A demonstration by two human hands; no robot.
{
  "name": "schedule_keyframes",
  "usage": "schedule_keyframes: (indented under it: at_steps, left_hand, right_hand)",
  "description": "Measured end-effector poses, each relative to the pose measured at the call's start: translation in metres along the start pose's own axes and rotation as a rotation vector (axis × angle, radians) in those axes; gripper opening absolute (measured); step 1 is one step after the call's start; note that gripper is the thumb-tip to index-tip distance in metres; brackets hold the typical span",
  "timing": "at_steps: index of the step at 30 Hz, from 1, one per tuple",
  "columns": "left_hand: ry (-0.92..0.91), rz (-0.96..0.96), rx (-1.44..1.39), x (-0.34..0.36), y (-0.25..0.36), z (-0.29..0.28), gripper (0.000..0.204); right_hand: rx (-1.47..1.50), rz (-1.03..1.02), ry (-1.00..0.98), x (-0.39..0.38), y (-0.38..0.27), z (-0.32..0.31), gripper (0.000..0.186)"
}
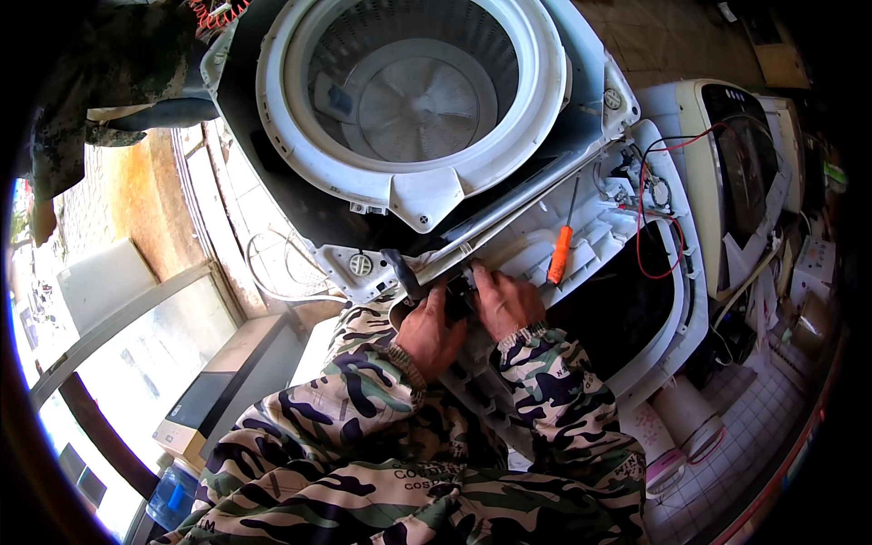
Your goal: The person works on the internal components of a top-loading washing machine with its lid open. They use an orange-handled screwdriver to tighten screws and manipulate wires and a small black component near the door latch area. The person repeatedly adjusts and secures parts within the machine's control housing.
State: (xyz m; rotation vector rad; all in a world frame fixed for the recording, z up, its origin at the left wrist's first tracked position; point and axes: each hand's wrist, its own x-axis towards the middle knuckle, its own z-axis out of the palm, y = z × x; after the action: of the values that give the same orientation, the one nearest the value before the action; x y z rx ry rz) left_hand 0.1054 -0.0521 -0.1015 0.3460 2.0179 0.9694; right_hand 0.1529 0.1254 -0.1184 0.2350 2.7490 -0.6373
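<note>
A top-loading washing machine with its white tub [413, 100] exposed stands in front of me. Its white top panel [590, 254] is hinged or tilted toward me. At the panel's left end, my left hand [427, 331] has curled fingers at a dark part beside a black hose [404, 272]. My right hand [509, 304] is closed at the same spot, fingertips on something small and dark that I cannot make out. An orange-handled screwdriver [559, 254] lies on the panel to the right, near red and black wires [643, 254].
A beige appliance [695, 182] and other clutter line the right. A white cylindrical object [681, 418] lies below them. A glass-topped frame [145, 345] and a blue water jug [173, 495] are at left. Dark camouflage clothing [91, 82] shows at upper left; whether someone wears it is unclear.
</note>
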Motion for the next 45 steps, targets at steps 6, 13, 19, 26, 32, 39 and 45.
schedule_keyframes:
  at_steps: [6,13,19,26,32,39,45]
  left_hand:
    - [-0.052,-0.022,0.084,0.009,0.002,-0.006,0.080]
    - [-0.111,-0.110,0.264,0.016,0.012,-0.010,0.073]
    - [-0.122,-0.182,0.360,0.026,0.012,-0.002,0.071]
    - [-0.057,-0.137,0.229,0.023,0.006,0.003,0.076]
    - [-0.055,-0.188,0.189,0.019,0.012,-0.001,0.070]
    - [0.010,-0.117,0.144,0.017,0.005,0.006,0.074]
    - [0.043,-0.051,0.127,0.014,0.002,0.007,0.076]
  right_hand:
    - [-0.096,-0.004,-0.035,0.004,-0.003,0.001,0.036]
    - [-0.112,0.000,-0.055,0.012,-0.009,0.002,0.025]
    - [-0.075,0.056,-0.085,0.017,-0.014,0.004,0.023]
    - [0.042,0.069,-0.007,0.012,-0.007,0.009,0.031]
    - [0.142,0.117,-0.035,0.015,-0.004,0.009,0.039]
    - [0.378,0.194,-0.076,0.014,-0.006,0.001,0.036]
    - [0.382,0.196,-0.119,0.019,0.002,0.006,0.035]
